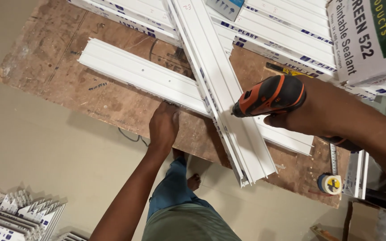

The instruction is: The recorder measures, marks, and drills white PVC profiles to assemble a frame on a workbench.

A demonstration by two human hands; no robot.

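Drill: orange-and-black cordless drill gripped tight in the right hand, bit at the upper white plastic profile.
Left hand: fingers curled, pressing down the edge of the crossing lower profile on the worn wooden desk.
Handling: profiles look light, hollow, smooth, likely flexing over their length; best steadied close beside the crossing.
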